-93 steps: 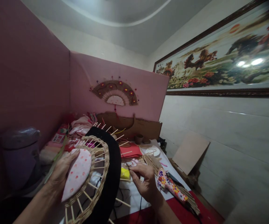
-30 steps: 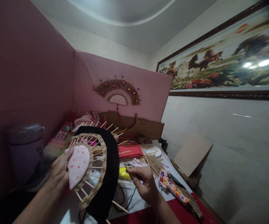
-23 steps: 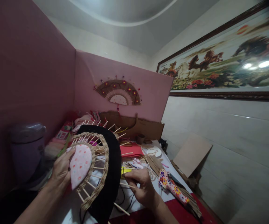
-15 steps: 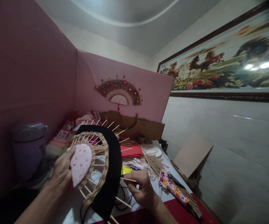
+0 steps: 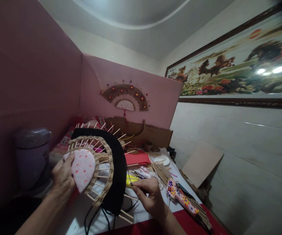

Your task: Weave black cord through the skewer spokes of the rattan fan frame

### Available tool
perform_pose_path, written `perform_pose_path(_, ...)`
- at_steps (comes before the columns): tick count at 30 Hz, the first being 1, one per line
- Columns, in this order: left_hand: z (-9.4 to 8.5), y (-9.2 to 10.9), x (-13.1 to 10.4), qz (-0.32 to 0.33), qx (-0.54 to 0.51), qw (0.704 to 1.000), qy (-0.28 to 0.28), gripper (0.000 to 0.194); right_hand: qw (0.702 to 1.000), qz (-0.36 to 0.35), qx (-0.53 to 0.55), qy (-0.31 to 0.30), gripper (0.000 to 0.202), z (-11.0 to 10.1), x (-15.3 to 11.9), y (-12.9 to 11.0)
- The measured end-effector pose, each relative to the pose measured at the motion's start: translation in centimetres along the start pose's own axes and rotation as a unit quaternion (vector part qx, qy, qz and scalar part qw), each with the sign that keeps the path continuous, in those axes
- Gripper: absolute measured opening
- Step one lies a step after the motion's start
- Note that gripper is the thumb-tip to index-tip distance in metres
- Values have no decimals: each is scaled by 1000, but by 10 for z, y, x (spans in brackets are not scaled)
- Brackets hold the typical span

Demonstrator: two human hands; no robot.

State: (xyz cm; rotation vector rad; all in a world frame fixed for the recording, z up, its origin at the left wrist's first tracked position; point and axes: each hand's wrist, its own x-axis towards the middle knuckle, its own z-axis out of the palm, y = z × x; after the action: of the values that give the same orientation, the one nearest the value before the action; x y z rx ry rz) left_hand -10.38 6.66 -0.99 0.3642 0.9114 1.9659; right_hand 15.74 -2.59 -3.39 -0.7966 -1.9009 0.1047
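A half-round fan frame has a pink dotted cloth centre (image 5: 84,168), braided rope arcs, a wide black band (image 5: 118,173) and thin wooden sticks poking out past the band. My left hand (image 5: 64,176) grips the cloth centre at its left edge, thumb on top. To the right of the black band, my right hand (image 5: 149,195) pinches a thin black cord (image 5: 128,174) between thumb and forefinger, close to the stick ends. More black cord hangs below the fan.
Behind lie red paper (image 5: 137,159), a yellow item (image 5: 131,180) and a small brown pot (image 5: 148,146). A flower-patterned glue gun (image 5: 180,196) rests at the right. A finished fan (image 5: 126,96) hangs on the pink board (image 5: 155,94). A lidded bin (image 5: 33,160) stands left.
The fan has turned and shifted slightly left in my left hand. My right hand, earlier at a stick's end, now holds the black cord, pulled out from the band.
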Motion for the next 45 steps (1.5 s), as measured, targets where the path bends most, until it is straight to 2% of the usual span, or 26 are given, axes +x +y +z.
perform_pose_path(3, 1, -1, 0, 27, -29, 999, 25, 14, 1000, -3, 5, -11, 13, 0, 0, -1)
perform_pose_path(9, -1, -5, -1, 39, -22, 999, -6, 13, 997, -27, -24, -66, 21, 4, -2, 0)
perform_pose_path(14, 1, -9, -6, 27, -31, 999, 9, 12, 994, -43, -71, -75, 25, 5, -2, -1)
perform_pose_path(17, 3, -10, -13, -11, -34, 999, -12, 7, 993, -46, -88, -70, 24, 6, -1, -2)
perform_pose_path(20, 6, -9, -21, -82, -29, 995, -49, 4, 993, -50, -94, -58, 24, 6, 0, -2)
perform_pose_path(23, 7, -8, -29, -164, -25, 981, -97, 9, 994, -46, -90, -49, 23, 5, 0, 0)
perform_pose_path(26, 6, -8, -35, -200, -9, 970, -140, 13, 995, -38, -87, -41, 22, 4, 0, 2)
perform_pose_path(30, 6, -8, -38, -198, 0, 971, -131, 18, 995, -30, -89, -33, 21, 3, -1, 4)
perform_pose_path(36, 9, -3, -32, -113, -31, 988, -96, 22, 996, -38, -76, -1, 14, 4, -4, 4)
perform_pose_path(38, 9, -1, -29, -106, -42, 990, -80, 22, 998, -18, -48, 26, 12, 4, -5, 4)
perform_pose_path(41, 8, 2, -24, -112, -62, 989, -70, 18, 995, 73, 24, 67, 11, 5, -5, 5)
perform_pose_path(43, 8, 3, -22, -109, -72, 989, -66, 17, 985, 138, 77, 68, 12, 6, -5, 6)
perform_pose_path(45, 8, 4, -21, -106, -75, 989, -65, 17, 978, 169, 105, 59, 15, 7, -4, 7)
